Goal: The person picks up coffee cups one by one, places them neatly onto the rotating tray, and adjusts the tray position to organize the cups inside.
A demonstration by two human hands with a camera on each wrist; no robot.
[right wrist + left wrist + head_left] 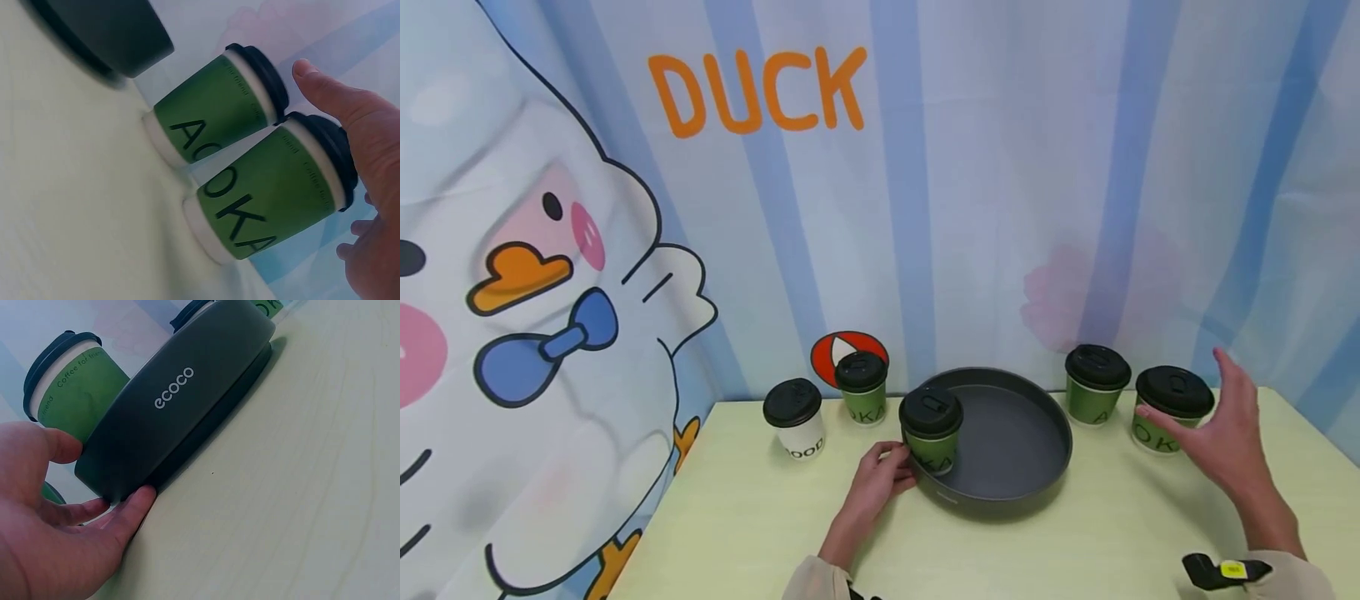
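Observation:
My left hand (876,483) grips the near-left side of a round dark grey pan (1007,442), marked "ecoco" in the left wrist view. There the thumb sits high on the wall and the fingertips (145,497) reach its bottom edge. Inside the pan at its left, a green paper coffee cup (931,446) with a black lid stands upright. My right hand (1232,425), thumb and fingers spread wide, hovers just beside another green lidded cup (1159,435). A further green cup (215,106) stands left of that one.
Left of the pan stand a white cup (802,437) with a black lid and a green lidded cup (863,404) behind it. All rest on a pale yellow table (737,517). A striped blue curtain (970,208) with a duck print hangs along the table's back edge.

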